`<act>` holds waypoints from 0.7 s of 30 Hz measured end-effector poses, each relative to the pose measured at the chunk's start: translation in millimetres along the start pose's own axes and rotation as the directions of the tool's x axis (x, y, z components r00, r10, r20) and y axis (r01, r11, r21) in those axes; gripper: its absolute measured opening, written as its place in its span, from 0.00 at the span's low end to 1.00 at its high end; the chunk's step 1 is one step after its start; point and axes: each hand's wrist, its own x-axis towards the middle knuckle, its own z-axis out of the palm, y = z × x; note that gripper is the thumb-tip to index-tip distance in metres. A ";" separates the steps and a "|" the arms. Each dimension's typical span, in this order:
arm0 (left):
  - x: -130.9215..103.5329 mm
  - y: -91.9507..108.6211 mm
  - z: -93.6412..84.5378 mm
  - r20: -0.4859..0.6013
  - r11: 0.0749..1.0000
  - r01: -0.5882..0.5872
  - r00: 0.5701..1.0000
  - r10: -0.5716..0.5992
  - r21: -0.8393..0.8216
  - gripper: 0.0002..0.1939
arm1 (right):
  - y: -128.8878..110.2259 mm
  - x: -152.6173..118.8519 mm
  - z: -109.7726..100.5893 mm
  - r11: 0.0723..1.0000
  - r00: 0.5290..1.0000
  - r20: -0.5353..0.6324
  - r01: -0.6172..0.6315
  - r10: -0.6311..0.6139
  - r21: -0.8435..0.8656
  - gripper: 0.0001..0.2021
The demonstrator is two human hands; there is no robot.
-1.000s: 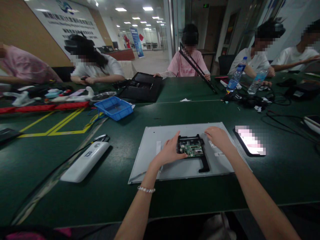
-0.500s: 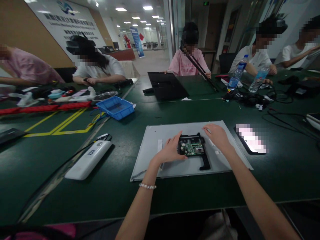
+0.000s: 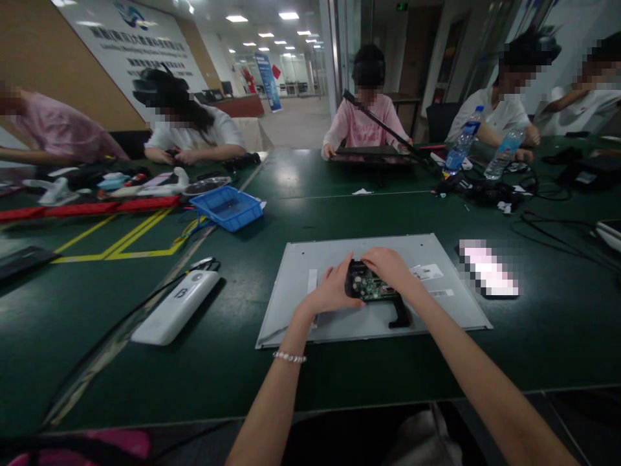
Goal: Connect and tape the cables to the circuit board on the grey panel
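Thumb and fingers spread, the left hand (image 3: 330, 291) brackets the near side of the black frame (image 3: 400, 314), seemingly to steady it around its circuit board (image 3: 366, 285). The right hand (image 3: 388, 265) curls over the far edge; whether its fingertips pinch anything, I cannot tell. Beneath both hands, the pale panel (image 3: 286, 285) lies flat on the counter (image 3: 233, 382), supporting the frame

Dimmish room from where I watch; ceiling lights (image 3: 289, 16) bright at back. Soft glare on green tabletop (image 3: 233, 382), phone screen (image 3: 489, 268) pixelated. Edges stretched, wall lettering (image 3: 140, 45) soft.
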 end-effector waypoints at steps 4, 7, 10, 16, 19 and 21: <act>0.7 -1.7 1.4 0.008 1.000 0.007 1.000 -0.007 0.023 0.56 | 0.7 0.3 1.4 0.999 0.999 0.002 -0.032 0.032 0.040 0.14; 1.0 -1.2 1.3 0.013 0.999 0.007 1.000 -0.008 0.043 0.56 | 1.8 1.3 5.2 0.998 0.999 -0.035 -0.009 0.011 0.057 0.14; 1.0 -0.6 1.0 0.007 0.999 -0.003 1.000 0.002 0.048 0.55 | 2.8 1.3 7.8 0.997 0.998 -0.065 0.023 -0.018 0.070 0.14; 0.1 -0.2 1.6 -0.015 0.998 -0.033 0.999 0.034 0.058 0.56 | 9.5 -7.0 -3.4 0.993 0.993 -0.117 0.028 -0.015 0.113 0.14; -0.5 5.8 -0.8 -0.049 0.996 -0.032 0.998 0.036 0.079 0.56 | 30.3 -24.1 -13.1 0.989 0.989 -0.144 -0.016 0.038 0.147 0.15; -0.2 13.7 -2.9 -0.096 0.996 -0.023 0.995 0.031 0.083 0.53 | 52.2 -41.9 -16.9 0.983 0.980 -0.146 -0.111 0.132 0.148 0.16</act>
